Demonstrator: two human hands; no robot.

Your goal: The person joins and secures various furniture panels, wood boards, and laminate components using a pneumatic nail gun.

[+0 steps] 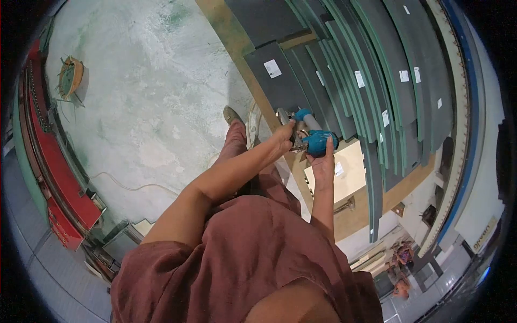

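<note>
A teal power tool (319, 143) with grey and metal parts is held over the edge of a brown board table (231, 27). My left hand (284, 137) is closed at the metal part of the tool, on its left side. From below, my right hand (323, 166) grips the teal body, its fingers partly wrapped round it. Just beyond the tool lie dark panels with green edges (274, 81). A pale panel (344, 172) with a white label lies to the right of my right hand.
Labelled dark panels fill the table's right side. A red machine frame (59, 177) runs down the far left. An orange basin (71, 78) sits on the concrete floor (145, 86), where a thin hose (134, 188) lies. Another person (402, 258) appears at lower right.
</note>
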